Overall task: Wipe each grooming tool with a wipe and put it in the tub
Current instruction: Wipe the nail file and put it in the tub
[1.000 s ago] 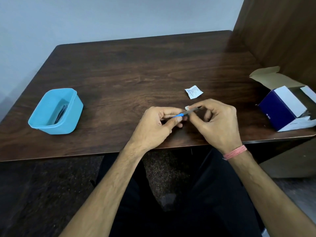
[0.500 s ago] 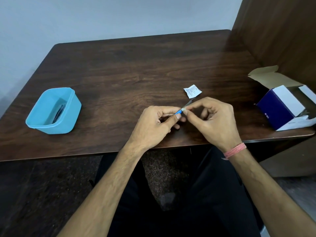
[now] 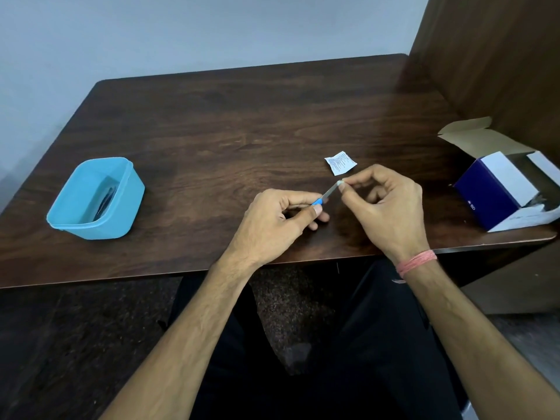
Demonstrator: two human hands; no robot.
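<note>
1. Since a second ago, the right hand [image 3: 391, 207] has slid outward along the blade, from near the blue handle to the tip, while the left hand [image 3: 272, 221] has kept its place over the table's near edge.
2. Left hand: thumb and curled fingers pinch the blue handle of the nail file [image 3: 328, 194], a slim tool held just above the table [image 3: 242, 122], its metal blade pointing up and right.
3. Right hand: thumb and forefinger pinch a small white wipe [image 3: 341, 184] round the blade's tip; the other fingers are loosely curled.
4. Handling, as a judgement: the file looks light, thin and stiff. Its bare metal may be slippery when damp, so the plastic handle is the surer place to hold. The wipe is tiny and soft, and could easily slip off the tip.
5. The blue tub [image 3: 121, 216] stands well apart at the left, with dark tools already inside; the file is not yet in it.
6. A torn white sachet [image 3: 341, 162] lies just beyond the right hand, its fine print too small to read. The open navy-and-white box [image 3: 497, 189] at the right bears small letters that may read "BD"; I cannot be sure.
</note>
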